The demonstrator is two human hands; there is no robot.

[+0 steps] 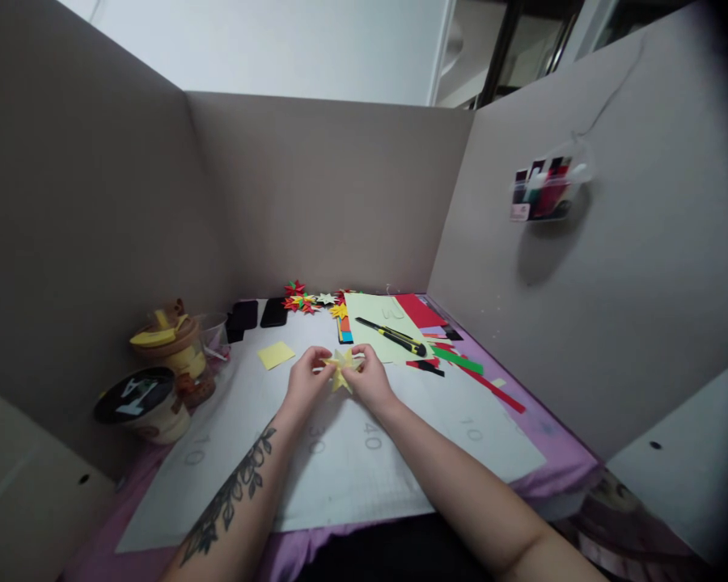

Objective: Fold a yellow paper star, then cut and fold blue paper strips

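Observation:
A pale yellow folded paper star point(341, 372) is held between my two hands, a little above the white sheet point(340, 485). My left hand point(309, 374) pinches its left points. On the other side, my right hand point(372, 378) grips the right points between thumb and fingers. A yellow square of paper point(276, 355) lies left of my left hand. Beyond my right hand, a yellow and black utility knife point(394, 335) rests on a pale green sheet of paper point(364, 311). Several finished paper stars point(302, 303) in red, yellow, green and white are heaped at the back.
Red paper point(421, 311) and several coloured strips point(461, 360) lie at the right. Two dark flat objects, one resembling a phone point(274, 312), sit back left. Cups and tubs point(146, 404) line the left wall. A bag of cards point(546, 190) hangs on the right wall.

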